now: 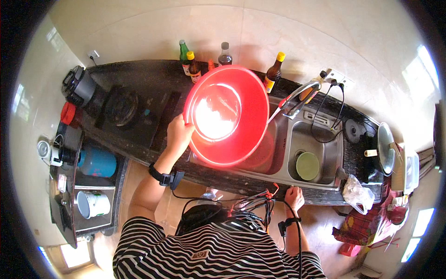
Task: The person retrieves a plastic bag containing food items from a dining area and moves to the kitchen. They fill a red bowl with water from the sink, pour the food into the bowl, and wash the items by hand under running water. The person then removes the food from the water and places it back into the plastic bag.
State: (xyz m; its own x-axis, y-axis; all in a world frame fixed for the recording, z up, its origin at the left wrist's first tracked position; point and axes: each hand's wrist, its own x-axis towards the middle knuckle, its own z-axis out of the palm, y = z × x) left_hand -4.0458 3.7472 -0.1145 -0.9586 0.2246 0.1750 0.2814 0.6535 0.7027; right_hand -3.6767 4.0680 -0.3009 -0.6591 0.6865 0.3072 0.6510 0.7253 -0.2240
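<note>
My left hand (178,136) grips the left rim of a red plastic basin (249,125). The basin is tilted with its inside towards me, and bright glare covers its bottom. It hangs over the left bowl (278,153) of a steel double sink and hides part of it. My right hand (294,198) is beside the front edge of the dark countertop, its fingers curled and no object visible in them. In the right sink bowl (329,148) sits a small pale green bowl (308,166), near the drain. The faucet (301,92) rises behind the sink.
Bottles, including a brown one with a yellow cap (274,74), stand along the wall. Cables (244,200) hang between my wrists. At the right are a plastic bag (358,193) and a lidded pan (386,148); at the left, an electric cooker (79,86) and a blue gas cylinder (99,163).
</note>
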